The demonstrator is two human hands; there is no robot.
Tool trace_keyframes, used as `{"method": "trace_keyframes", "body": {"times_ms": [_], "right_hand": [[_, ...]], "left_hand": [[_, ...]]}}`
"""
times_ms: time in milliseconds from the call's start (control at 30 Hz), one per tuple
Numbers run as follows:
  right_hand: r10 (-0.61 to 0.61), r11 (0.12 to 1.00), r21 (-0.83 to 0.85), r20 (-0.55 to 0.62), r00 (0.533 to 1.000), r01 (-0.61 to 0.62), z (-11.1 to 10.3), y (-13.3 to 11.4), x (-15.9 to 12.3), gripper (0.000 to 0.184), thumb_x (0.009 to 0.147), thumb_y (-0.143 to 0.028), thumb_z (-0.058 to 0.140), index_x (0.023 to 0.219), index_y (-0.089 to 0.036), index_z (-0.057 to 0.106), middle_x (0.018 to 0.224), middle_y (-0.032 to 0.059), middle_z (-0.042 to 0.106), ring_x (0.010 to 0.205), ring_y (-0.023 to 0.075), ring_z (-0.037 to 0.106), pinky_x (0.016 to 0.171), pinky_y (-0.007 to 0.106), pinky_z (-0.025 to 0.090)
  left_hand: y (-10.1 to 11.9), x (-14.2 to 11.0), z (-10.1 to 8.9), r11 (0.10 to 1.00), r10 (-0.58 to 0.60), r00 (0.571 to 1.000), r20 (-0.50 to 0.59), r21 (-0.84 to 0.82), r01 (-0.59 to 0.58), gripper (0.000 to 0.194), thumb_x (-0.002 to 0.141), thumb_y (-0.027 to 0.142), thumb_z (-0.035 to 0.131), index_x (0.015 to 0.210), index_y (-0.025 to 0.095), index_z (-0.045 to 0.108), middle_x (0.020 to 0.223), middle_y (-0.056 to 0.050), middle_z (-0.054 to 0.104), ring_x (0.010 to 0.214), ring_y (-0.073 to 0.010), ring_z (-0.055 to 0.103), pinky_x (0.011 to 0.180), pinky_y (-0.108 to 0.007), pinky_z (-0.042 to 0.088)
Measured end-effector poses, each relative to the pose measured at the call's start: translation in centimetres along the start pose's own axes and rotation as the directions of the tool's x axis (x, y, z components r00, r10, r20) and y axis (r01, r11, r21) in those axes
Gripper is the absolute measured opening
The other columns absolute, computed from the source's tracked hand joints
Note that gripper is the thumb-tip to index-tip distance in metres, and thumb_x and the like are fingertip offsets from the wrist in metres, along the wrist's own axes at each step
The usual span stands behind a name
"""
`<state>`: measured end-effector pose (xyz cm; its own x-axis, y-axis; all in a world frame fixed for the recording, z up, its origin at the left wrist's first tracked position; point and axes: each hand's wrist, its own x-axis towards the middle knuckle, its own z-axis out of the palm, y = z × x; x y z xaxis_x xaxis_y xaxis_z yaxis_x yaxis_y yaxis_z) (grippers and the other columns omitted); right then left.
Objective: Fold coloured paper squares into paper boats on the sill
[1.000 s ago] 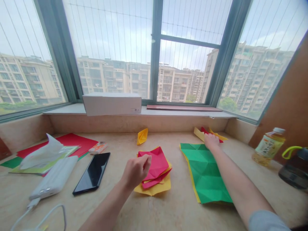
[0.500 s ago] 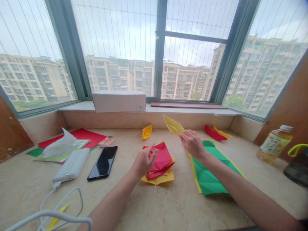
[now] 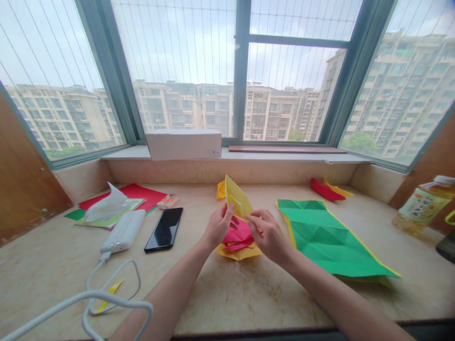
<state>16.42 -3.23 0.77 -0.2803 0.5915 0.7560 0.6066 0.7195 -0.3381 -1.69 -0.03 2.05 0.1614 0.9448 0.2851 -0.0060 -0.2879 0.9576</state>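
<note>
Both hands hold a pale yellow folded paper boat (image 3: 237,196) upright above a pile of creased papers. My left hand (image 3: 217,226) is closed on its left side, thumb against the near face. My right hand (image 3: 267,233) pinches its lower right corner. Below them lies the pile, with red folded paper (image 3: 239,233) over yellow paper (image 3: 239,254); the hands hide part of it. An orange-yellow folded paper piece (image 3: 221,190) stands just behind, partly covered by the boat.
Creased green paper with a yellow border (image 3: 330,237) lies right; behind it are red (image 3: 325,189) and yellow folded boats. A bottle (image 3: 423,206) stands far right. Left are a phone (image 3: 164,229), a white power bank (image 3: 124,231) with cable, tissues and red sheets. A white box (image 3: 184,145) sits on the sill.
My right hand has brought the pale yellow boat left and over the pile. My left hand has risen from the red paper and taken hold of the boat. The view has shifted slightly.
</note>
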Motion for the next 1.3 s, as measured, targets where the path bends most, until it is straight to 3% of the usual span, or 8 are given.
{"method": "trace_keyframes", "body": {"times_ms": [267,433,600,800,1067,1167,1233,1300], "right_hand": [[0.185,0.983,-0.040,0.158,0.970,-0.181,0.3,1.2,-0.3,0.016,0.092,-0.023,0.057,0.104,-0.022,0.067,0.096,0.0072,0.065,0.087,0.0212,0.062,0.078,0.034,0.053],[0.228,0.972,-0.109,0.223,0.948,-0.208,0.2,1.6,-0.5,0.021,0.090,-0.024,0.061,0.112,-0.023,0.062,0.097,0.0054,0.063,0.086,0.0192,0.062,0.074,0.029,0.050],[0.270,0.961,-0.131,0.238,0.933,-0.244,0.1,1.6,-0.4,0.017,0.091,-0.030,0.061,0.104,-0.021,0.063,0.096,0.0059,0.064,0.085,0.0195,0.063,0.073,0.030,0.047],[0.350,0.937,-0.055,0.159,0.923,-0.346,0.1,1.6,-0.3,0.044,0.085,-0.038,0.067,0.121,-0.016,0.055,0.092,0.0064,0.068,0.078,0.0203,0.065,0.067,0.030,0.048],[0.231,0.972,-0.015,0.210,0.950,-0.233,-0.1,2.3,-0.4,0.049,0.082,-0.033,0.067,0.130,-0.028,0.055,0.101,0.0053,0.068,0.089,0.0222,0.065,0.075,0.032,0.052],[0.240,0.967,0.030,0.238,0.941,-0.254,-0.5,2.2,-0.3,0.056,0.083,-0.028,0.065,0.137,-0.027,0.051,0.101,0.0053,0.064,0.091,0.0212,0.064,0.080,0.033,0.053],[0.228,0.966,0.061,0.266,0.937,-0.252,-0.7,1.9,-0.2,0.049,0.084,-0.024,0.063,0.132,-0.027,0.056,0.100,0.0049,0.062,0.091,0.0205,0.063,0.084,0.033,0.053],[0.187,0.970,0.102,0.270,0.944,-0.221,-0.8,1.7,-0.2,0.037,0.084,-0.018,0.059,0.120,-0.025,0.065,0.099,0.0052,0.060,0.093,0.0199,0.063,0.087,0.034,0.053]], "left_hand": [[-0.5,-0.4,0.1,0.995,0.075,0.986,0.151,0.047,-0.082,0.047,0.087,0.055,0.059,0.107,0.013,0.062,0.096,-0.011,0.070,0.080,-0.0200,0.071,0.077,-0.035,0.060],[-0.1,-0.7,0.4,0.986,0.067,0.989,0.130,0.142,-0.085,0.044,0.090,0.056,0.051,0.087,0.014,0.064,0.083,-0.008,0.070,0.070,-0.0191,0.069,0.066,-0.030,0.058],[0.6,-0.9,0.8,0.963,0.051,0.994,0.096,0.259,-0.074,0.051,0.095,0.055,0.039,0.073,0.016,0.064,0.070,-0.007,0.070,0.068,-0.0207,0.069,0.063,-0.028,0.053],[0.6,-1.0,0.9,0.968,-0.019,0.997,0.080,0.252,-0.002,0.061,0.094,0.061,0.036,0.067,0.014,0.063,0.065,-0.009,0.069,0.062,-0.0211,0.067,0.061,-0.029,0.050],[-0.3,-1.1,1.1,0.937,0.025,0.998,0.051,0.348,-0.041,0.058,0.093,0.060,0.038,0.054,0.019,0.044,0.050,0.001,0.050,0.048,-0.0127,0.046,0.049,-0.025,0.031],[-0.4,-0.9,1.2,0.943,0.072,0.996,0.050,0.321,-0.084,0.047,0.094,0.052,0.042,0.065,0.017,0.055,0.062,-0.001,0.059,0.059,-0.0155,0.056,0.057,-0.026,0.042],[-0.5,-0.7,1.3,0.966,0.108,0.993,0.049,0.229,-0.117,0.033,0.094,0.045,0.046,0.091,0.016,0.062,0.084,-0.005,0.068,0.076,-0.0183,0.063,0.072,-0.029,0.050],[-0.7,-0.5,1.4,0.987,0.108,0.994,0.033,0.120,-0.111,0.032,0.094,0.040,0.046,0.115,0.017,0.056,0.105,-0.009,0.068,0.090,-0.0194,0.066,0.084,-0.032,0.052]]}}
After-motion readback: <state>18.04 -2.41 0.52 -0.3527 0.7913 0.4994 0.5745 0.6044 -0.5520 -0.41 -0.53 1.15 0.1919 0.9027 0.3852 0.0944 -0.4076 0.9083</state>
